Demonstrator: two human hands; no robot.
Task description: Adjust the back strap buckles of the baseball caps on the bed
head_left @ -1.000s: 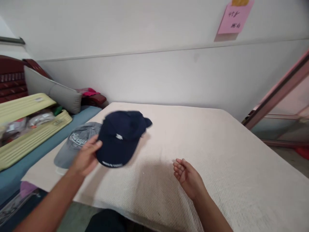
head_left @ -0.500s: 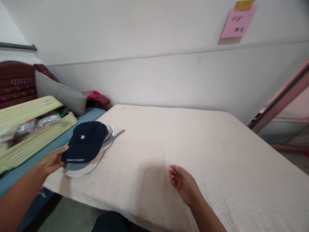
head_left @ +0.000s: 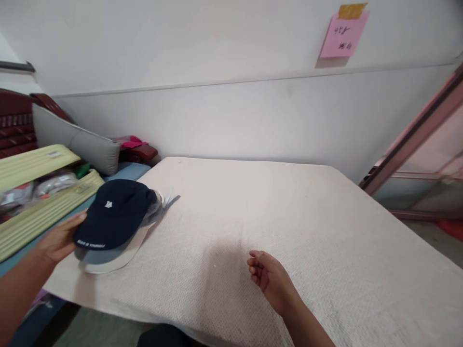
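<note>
At the left end of the table, my left hand (head_left: 62, 237) grips the brim edge of a navy baseball cap (head_left: 112, 212) with a small white emblem and white lettering along the brim. Beneath it lie a grey-blue cap (head_left: 104, 256) and a cream cap (head_left: 125, 258), mostly covered, with only brims and back parts showing. Whether my fingers also hold these lower brims is hidden. Above the middle of the table hovers my right hand (head_left: 271, 279), its fingers loosely curled, thumb side up, holding nothing.
A pale textured cloth covers the table (head_left: 260, 207), which meets a white wall (head_left: 231, 120). To the left, a blue bench (head_left: 132, 171) carries a grey cushion (head_left: 92, 144) and a yellow box (head_left: 54, 200) of bagged items. A pink note (head_left: 343, 36) is taped above.
The view has shifted slightly, moving the scene left. My left hand and the caps have come a little left and nearer. My right hand keeps its loose curl.
</note>
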